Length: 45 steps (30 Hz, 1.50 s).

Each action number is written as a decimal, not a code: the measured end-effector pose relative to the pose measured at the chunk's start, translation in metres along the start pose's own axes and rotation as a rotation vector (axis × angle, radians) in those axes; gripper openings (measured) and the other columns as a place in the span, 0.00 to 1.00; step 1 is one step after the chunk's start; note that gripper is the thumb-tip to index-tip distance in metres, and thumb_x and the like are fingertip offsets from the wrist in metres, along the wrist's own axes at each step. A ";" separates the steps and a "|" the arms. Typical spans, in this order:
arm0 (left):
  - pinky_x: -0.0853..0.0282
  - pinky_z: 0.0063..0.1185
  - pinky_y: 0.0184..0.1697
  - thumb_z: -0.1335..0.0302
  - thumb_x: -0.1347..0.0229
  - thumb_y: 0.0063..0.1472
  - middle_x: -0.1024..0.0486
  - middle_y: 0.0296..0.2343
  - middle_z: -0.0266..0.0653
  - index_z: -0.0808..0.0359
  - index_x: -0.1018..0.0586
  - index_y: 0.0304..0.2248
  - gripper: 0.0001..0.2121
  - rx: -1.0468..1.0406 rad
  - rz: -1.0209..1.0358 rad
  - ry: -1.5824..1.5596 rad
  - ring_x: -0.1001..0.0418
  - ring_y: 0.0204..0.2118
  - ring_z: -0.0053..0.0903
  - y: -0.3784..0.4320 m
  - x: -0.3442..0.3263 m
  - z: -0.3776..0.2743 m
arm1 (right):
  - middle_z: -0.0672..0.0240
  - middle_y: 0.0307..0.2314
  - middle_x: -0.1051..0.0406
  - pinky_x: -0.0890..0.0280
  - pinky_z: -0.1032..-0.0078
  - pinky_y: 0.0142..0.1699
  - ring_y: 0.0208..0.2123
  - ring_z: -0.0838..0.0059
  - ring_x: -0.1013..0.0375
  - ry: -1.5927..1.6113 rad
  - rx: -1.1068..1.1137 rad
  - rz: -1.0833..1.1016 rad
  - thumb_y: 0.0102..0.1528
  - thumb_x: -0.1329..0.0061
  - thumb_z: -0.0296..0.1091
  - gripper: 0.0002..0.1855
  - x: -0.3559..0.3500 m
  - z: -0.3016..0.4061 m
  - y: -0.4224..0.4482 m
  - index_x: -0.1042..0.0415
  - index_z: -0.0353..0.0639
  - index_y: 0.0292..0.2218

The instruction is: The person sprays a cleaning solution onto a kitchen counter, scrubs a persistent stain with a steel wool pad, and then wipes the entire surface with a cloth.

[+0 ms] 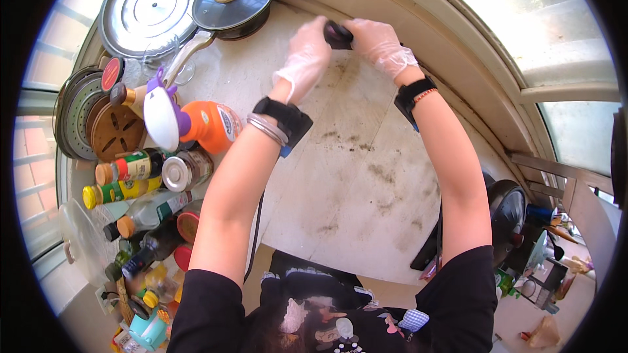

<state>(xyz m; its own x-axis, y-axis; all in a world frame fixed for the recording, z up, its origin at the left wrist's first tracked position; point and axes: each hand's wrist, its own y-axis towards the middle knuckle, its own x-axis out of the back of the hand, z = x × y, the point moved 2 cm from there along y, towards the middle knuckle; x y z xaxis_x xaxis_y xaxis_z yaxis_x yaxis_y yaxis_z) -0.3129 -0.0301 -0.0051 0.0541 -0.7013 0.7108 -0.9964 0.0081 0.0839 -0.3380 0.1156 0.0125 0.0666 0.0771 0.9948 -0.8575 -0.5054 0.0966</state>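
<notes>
Both of my hands wear thin clear plastic gloves and are stretched out to the far edge of a stained white countertop. Between them is a small dark object, whose kind I cannot tell. My left hand has its fingers closed on the object's left side. My right hand grips its right side. Dark smudges mark the countertop below the hands. An orange spray bottle with a white and purple head stands left of my left forearm.
A lidded pan and a large metal lid are at the far left. Sauce bottles and a lidded jar crowd the left side. A window ledge borders the right; a dark pot is at lower right.
</notes>
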 end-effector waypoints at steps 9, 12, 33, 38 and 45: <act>0.34 0.30 0.42 0.81 0.55 0.52 0.32 0.39 0.50 0.64 0.27 0.38 0.13 -0.163 -0.291 0.018 0.31 0.39 0.45 0.068 -0.022 0.071 | 0.65 0.18 0.29 0.33 0.73 0.23 0.21 0.69 0.26 -0.207 0.022 -0.410 0.48 0.56 0.30 0.03 -0.074 0.016 0.064 0.29 0.47 0.27; 0.35 0.30 0.44 0.84 0.51 0.47 0.34 0.41 0.50 0.62 0.28 0.41 0.19 -0.168 -0.297 0.021 0.32 0.41 0.46 0.079 -0.033 0.089 | 0.68 0.17 0.31 0.34 0.76 0.21 0.20 0.72 0.28 -0.360 -0.001 -0.459 0.44 0.54 0.31 0.03 -0.088 0.025 0.080 0.31 0.47 0.26; 0.32 0.33 0.44 0.80 0.52 0.51 0.31 0.39 0.45 0.61 0.30 0.42 0.16 -0.358 -0.010 0.442 0.34 0.45 0.40 0.070 -0.050 0.102 | 0.61 0.32 0.30 0.31 0.65 0.34 0.37 0.56 0.31 -0.199 -0.158 -0.288 0.48 0.56 0.30 0.12 -0.130 0.039 0.070 0.30 0.40 0.36; 0.33 0.30 0.45 0.78 0.55 0.53 0.31 0.39 0.47 0.62 0.29 0.41 0.14 -0.285 0.068 0.443 0.33 0.44 0.42 0.050 -0.046 0.096 | 0.58 0.31 0.31 0.30 0.66 0.30 0.35 0.57 0.29 -0.140 -0.091 -0.211 0.48 0.56 0.30 0.11 -0.128 0.045 0.056 0.31 0.39 0.35; 0.33 0.30 0.45 0.77 0.56 0.54 0.31 0.39 0.48 0.62 0.29 0.41 0.13 -0.250 0.107 0.509 0.33 0.44 0.43 0.006 -0.037 0.094 | 0.56 0.35 0.33 0.27 0.69 0.33 0.38 0.57 0.29 -0.106 -0.038 -0.130 0.48 0.56 0.26 0.16 -0.119 0.070 0.020 0.36 0.39 0.41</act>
<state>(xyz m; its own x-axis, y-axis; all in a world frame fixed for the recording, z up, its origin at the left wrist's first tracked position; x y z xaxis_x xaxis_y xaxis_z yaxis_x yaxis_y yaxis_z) -0.3266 -0.0708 -0.0962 0.0401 -0.2565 0.9657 -0.9560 0.2713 0.1117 -0.3274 0.0366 -0.1018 0.2301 0.0472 0.9720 -0.8566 -0.4642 0.2253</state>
